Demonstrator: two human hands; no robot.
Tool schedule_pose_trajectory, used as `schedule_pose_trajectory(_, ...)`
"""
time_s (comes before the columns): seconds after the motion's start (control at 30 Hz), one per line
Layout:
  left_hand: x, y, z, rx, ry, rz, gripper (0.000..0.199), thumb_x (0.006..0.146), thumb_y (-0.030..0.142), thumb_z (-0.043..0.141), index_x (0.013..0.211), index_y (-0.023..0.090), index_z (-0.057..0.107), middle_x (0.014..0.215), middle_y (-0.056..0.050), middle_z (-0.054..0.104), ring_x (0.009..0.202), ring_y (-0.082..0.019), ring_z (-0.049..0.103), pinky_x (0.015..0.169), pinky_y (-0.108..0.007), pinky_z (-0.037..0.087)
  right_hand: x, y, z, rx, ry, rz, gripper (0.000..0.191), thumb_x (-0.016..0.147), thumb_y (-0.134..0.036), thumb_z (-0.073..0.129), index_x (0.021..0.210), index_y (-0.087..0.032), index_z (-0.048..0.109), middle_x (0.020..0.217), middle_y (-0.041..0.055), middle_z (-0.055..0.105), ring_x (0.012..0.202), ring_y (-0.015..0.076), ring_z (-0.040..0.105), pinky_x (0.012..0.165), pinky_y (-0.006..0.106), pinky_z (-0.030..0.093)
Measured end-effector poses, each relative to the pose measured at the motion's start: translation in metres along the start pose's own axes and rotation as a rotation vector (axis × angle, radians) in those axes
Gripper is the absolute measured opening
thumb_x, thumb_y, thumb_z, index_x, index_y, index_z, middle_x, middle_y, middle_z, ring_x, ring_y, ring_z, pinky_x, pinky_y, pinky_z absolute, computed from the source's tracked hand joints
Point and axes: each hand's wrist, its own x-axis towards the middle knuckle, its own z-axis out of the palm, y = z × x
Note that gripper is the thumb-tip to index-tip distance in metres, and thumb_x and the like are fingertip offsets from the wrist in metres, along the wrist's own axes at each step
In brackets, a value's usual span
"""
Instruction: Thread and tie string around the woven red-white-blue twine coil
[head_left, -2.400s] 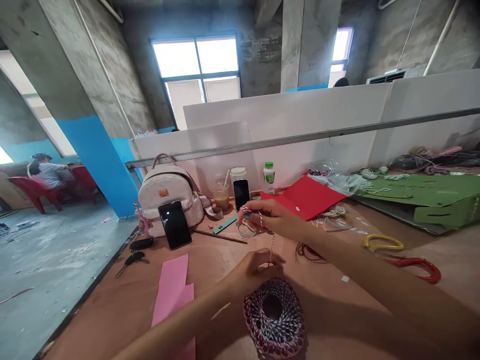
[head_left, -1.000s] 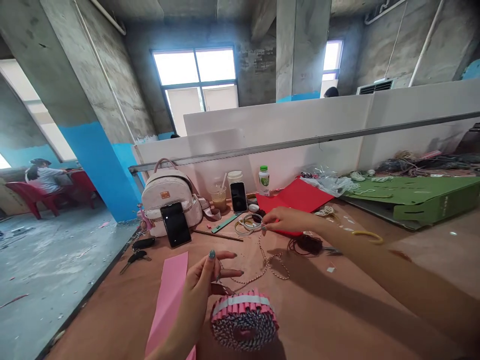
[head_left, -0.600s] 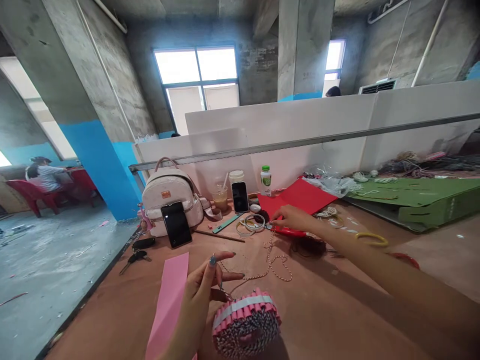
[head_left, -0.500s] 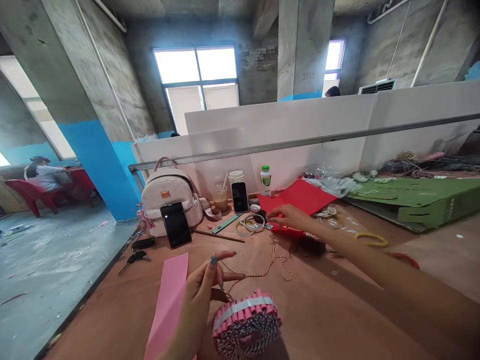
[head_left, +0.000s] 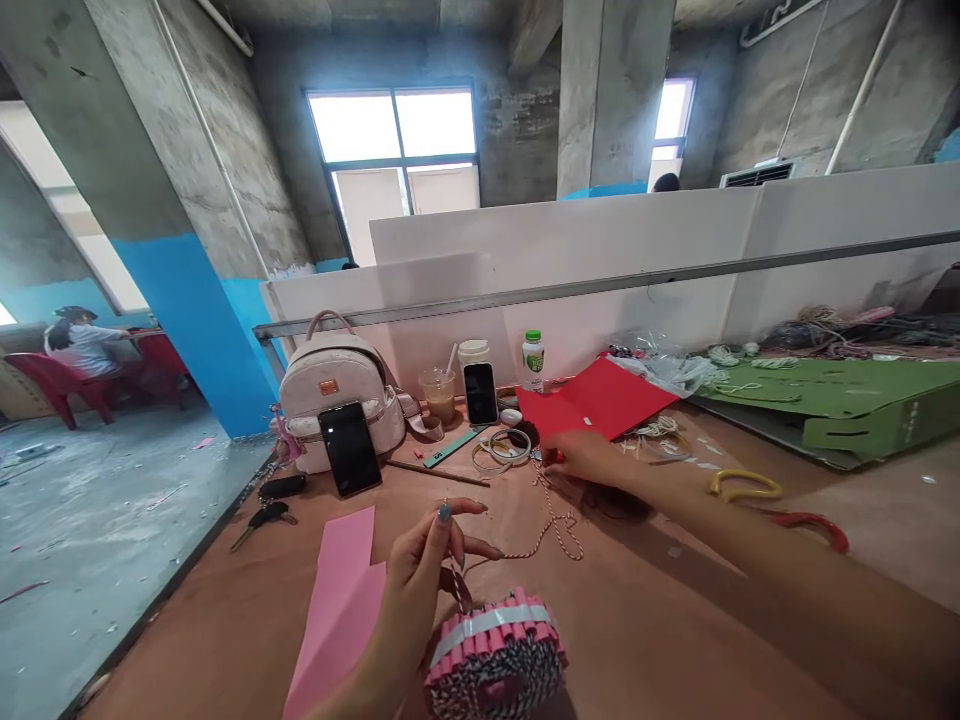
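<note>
- Currently, the left hand (head_left: pixel 424 555) is just beyond the coil, with the thumb drawn in on the striped cord (head_left: pixel 553 530) and two fingers stretched forward, slightly apart.
- The right hand (head_left: pixel 586 458) reaches across the table (head_left: pixel 637 620), palm down, its fingers bent and narrow near the far part of the striped cord; whether they pinch it, I cannot tell.
- The coil (head_left: pixel 497 655) of dark-and-white braid, edged with pink folds and a pale band, is at the near side of the table, beside the left hand.
- Slack striped cord curves over the table between the hands.
- Pink paper (head_left: pixel 341 590) lies left of the left hand, near the keys (head_left: pixel 268 516).
- A black phone (head_left: pixel 350 450) leans against the backpack (head_left: pixel 337 385); a smaller phone (head_left: pixel 481 393) stands near the drink cup (head_left: pixel 439 392) and green-capped bottle (head_left: pixel 533 362).
- Rings (head_left: pixel 510 447), a green ruler (head_left: pixel 454 447) and a thin stick (head_left: pixel 439 473) lie between backpack and right hand.
- A red sheet (head_left: pixel 611 390) lies beyond the right hand, left of the green cardboard (head_left: pixel 855 400).
- Yellow (head_left: pixel 745 485) and red handles (head_left: pixel 816 524) show around the right forearm.
</note>
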Motion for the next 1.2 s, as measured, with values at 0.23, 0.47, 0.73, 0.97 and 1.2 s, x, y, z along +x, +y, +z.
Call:
schedule_pose_trajectory(0.23,0.005,0.000,0.005,0.067,0.000,0.037,0.058,0.085,0.069,0.060,0.058,0.017,0.052,0.112,-0.015,0.067,0.074,-0.017,0.063,0.045,-0.020,0.049,-0.005,-0.011,0.021,-0.030,-0.101,0.081,0.011,0.095,-0.021,0.065,0.103,-0.015,0.065,0.095,0.0030,0.068,0.083,0.0181,0.065,0.077,0.035,0.054)
schedule_pose_trajectory(0.47,0.003,-0.005,0.004,0.075,-0.048,0.010,0.057,0.085,0.070,0.059,0.059,0.019,0.054,0.082,-0.007,0.066,0.060,-0.014,0.055,0.049,-0.023,0.047,-0.016,-0.010,0.011,0.014,-0.168,0.081,0.007,0.088,-0.015,0.068,0.094,-0.015,0.069,0.085,0.0012,0.069,0.075,0.0169,0.063,0.066,0.028,0.048)
schedule_pose_trajectory(0.73,0.002,-0.005,-0.001,0.122,-0.041,0.123,0.050,0.092,0.060,0.056,0.059,0.022,0.054,0.095,-0.010,0.074,0.093,-0.026,0.065,0.088,-0.033,0.048,-0.020,-0.019,-0.003,0.020,-0.090,0.100,0.014,0.093,-0.016,0.060,0.103,-0.015,0.069,0.099,0.0059,0.072,0.088,0.0196,0.065,0.074,0.031,0.048)
schedule_pose_trajectory(0.97,-0.008,0.007,0.003,0.116,-0.105,0.051,0.047,0.090,0.061,0.057,0.063,0.022,0.056,0.096,-0.009,0.077,0.098,-0.028,0.067,0.089,-0.032,0.049,-0.015,-0.025,0.016,-0.054,-0.153,0.153,0.011,0.096,-0.027,0.065,0.098,-0.016,0.066,0.093,0.0026,0.067,0.084,0.0183,0.064,0.079,0.036,0.053)
schedule_pose_trajectory(1.2,-0.009,0.004,-0.001,0.035,-0.113,0.050,0.047,0.093,0.056,0.057,0.061,0.021,0.054,0.095,-0.010,0.076,0.091,-0.026,0.067,0.081,-0.030,0.050,-0.014,-0.019,0.007,0.029,-0.141,0.100,0.010,0.096,-0.023,0.064,0.101,-0.015,0.064,0.093,0.0026,0.066,0.079,0.0168,0.062,0.074,0.033,0.052)
